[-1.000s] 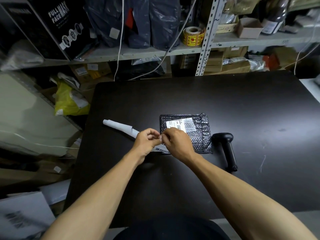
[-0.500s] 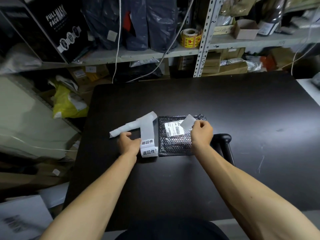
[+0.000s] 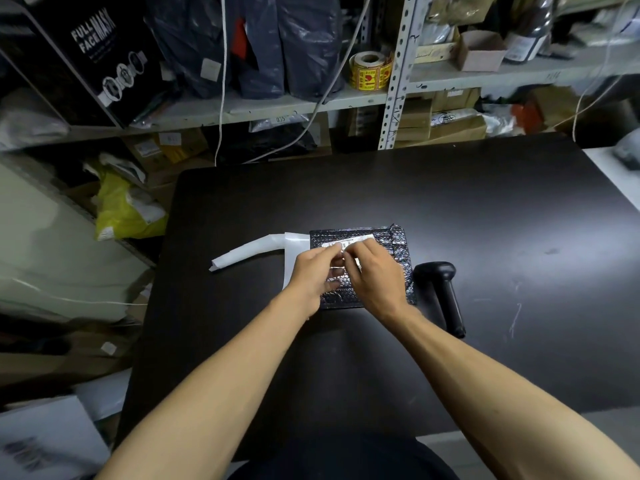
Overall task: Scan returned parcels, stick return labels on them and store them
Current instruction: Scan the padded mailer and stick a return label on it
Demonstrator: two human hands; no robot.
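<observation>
Parcel stockroom: grey slotted-steel shelving [image 3: 394, 81] packed with brown cardboard boxes [image 3: 446, 124], dark plastic mailer bags [image 3: 308, 46], yellow sticker roll [image 3: 369, 71]; black worktable [image 3: 450, 209].

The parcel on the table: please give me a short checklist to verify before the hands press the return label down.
1. Parcel lies flat on the table: ok.
2. Left hand and right hand both over the parcel: ok.
3. Return label straight, without wrinkles: cannot tell, the hands cover it.
4. Label strip beside the parcel, not under the hands' work: ok.
5. Scanner lies apart from the hands: ok.
</observation>
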